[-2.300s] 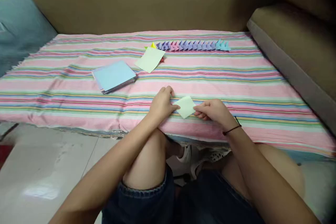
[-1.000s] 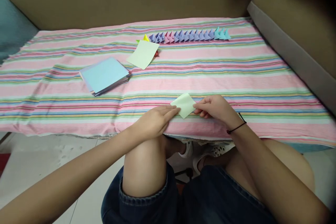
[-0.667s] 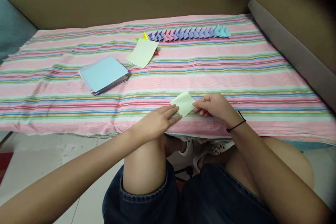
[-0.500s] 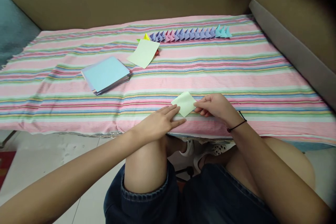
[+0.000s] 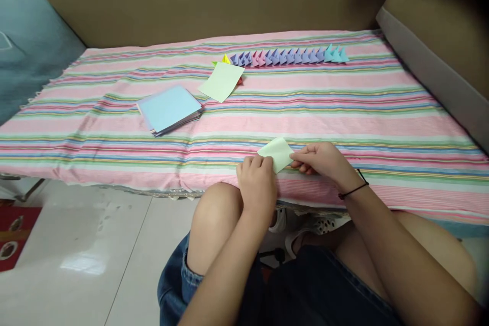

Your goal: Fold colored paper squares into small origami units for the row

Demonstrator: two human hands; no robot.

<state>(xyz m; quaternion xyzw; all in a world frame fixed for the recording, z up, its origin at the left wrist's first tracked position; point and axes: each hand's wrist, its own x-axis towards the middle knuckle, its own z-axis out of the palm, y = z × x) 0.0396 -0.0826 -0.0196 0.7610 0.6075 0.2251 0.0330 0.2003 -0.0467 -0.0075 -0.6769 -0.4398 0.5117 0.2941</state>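
A small folded pale green paper (image 5: 278, 152) lies near the front edge of the striped cloth (image 5: 344, 107). My right hand (image 5: 323, 160) pinches its right corner, fingers closed on it. My left hand (image 5: 256, 183) has its fingers curled, with the fingertips pressing on the paper's lower left edge. Both hands rest on the cloth just above my knees.
A stack of coloured paper sheets with a light blue one on top (image 5: 169, 108) lies to the left. A loose pale green sheet (image 5: 221, 81) lies behind it. A row of several folded paper pieces (image 5: 286, 56) runs along the back. A brown cushion (image 5: 439, 41) borders the right.
My left hand has drawn back from lying flat and stretched out to a curled pose at the paper's lower left edge. My right hand keeps its pinch. The view shifted slightly.
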